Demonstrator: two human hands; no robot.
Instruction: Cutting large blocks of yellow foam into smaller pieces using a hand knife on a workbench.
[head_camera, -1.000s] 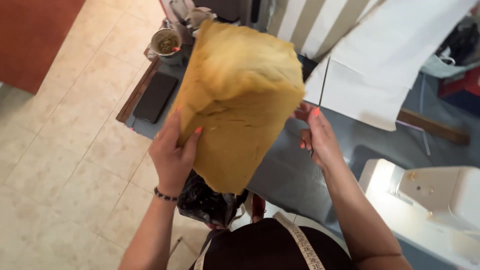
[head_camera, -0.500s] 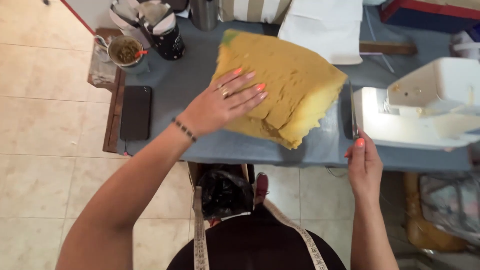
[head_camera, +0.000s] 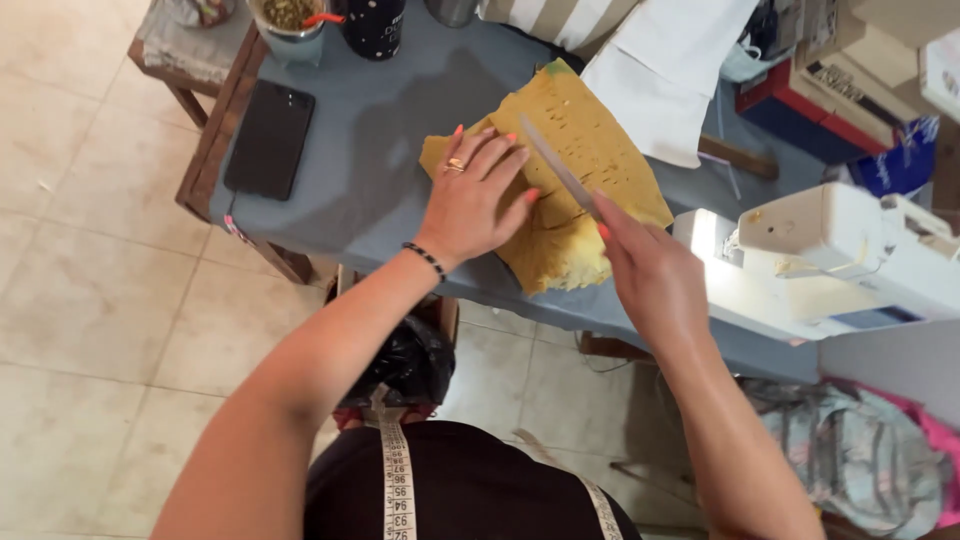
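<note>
Left hand (head_camera: 478, 198) flat with fingers spread on yellow fabric (head_camera: 590, 150), right hand (head_camera: 648, 270) fingers clamped on what looks like a ruler (head_camera: 556, 165), grey surface (head_camera: 370, 130), black phone (head_camera: 269, 139) well apart.

One folded mustard-yellow fabric piece (head_camera: 590, 160), one long thin ruler (head_camera: 556, 165), one flat black phone (head_camera: 269, 139), one white sewing machine (head_camera: 830, 265), possibly two cups (head_camera: 290, 25).
</note>
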